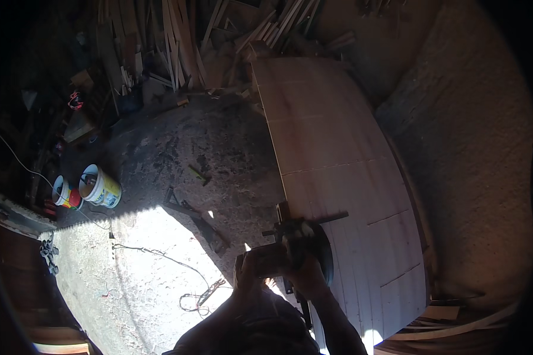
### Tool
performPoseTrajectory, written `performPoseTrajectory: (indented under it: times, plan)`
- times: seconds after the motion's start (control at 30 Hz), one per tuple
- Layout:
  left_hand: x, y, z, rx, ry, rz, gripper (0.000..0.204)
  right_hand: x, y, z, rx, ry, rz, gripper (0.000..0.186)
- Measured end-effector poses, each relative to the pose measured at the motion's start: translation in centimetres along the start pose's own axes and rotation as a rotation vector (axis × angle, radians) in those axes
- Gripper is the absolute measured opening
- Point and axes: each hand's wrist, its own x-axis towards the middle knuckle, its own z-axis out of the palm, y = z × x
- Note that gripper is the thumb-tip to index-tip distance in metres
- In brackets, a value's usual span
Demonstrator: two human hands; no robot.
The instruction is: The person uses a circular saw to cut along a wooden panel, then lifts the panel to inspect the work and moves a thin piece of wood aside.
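A dark power tool [296, 236] with a rounded side and a thin crossbar sits at the left edge of a long wooden panel [337, 148]. It looks like a circular saw, but shadow hides its details. My right hand [309, 277] is closed round its near part, close to the panel. At the tool's left end, a boxy brownish part [269, 260] sticks out. My left hand [247, 269] is closed on that end, its fingers partly in shade. Several thin lines run across and along the panel.
Two paint buckets [103, 190] stand on the floor at the left. A looped cord [195, 302] lies in the sunlit patch, near a dark angled metal piece [195, 216] and a small green tool [199, 175]. Timber offcuts [175, 47] lean at the back; more strips lie lower right.
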Motion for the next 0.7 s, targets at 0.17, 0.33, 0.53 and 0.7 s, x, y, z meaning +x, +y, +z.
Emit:
performPoseTrajectory:
  times: [0.17,0.33,0.53,0.7]
  plan:
    - [4.8,-0.7,-1.9,0.012,0.048,0.028,0.041,4.2,-2.8,0.2,0.05,-0.031,0.024,0.059]
    - [10.0,0.0,-2.8,0.043,0.07,0.027,0.037,8.7,-3.6,0.4,0.013,-0.02,0.066,0.058]
    - [15.3,1.7,-3.7,0.412,0.13,0.255,0.037,14.2,-7.2,0.3,0.038,-0.056,0.155,0.06]
    - [19.1,9.4,0.1,-0.068,0.096,-0.037,0.033,19.5,-6.7,0.8,-0.004,0.001,0.109,0.06]
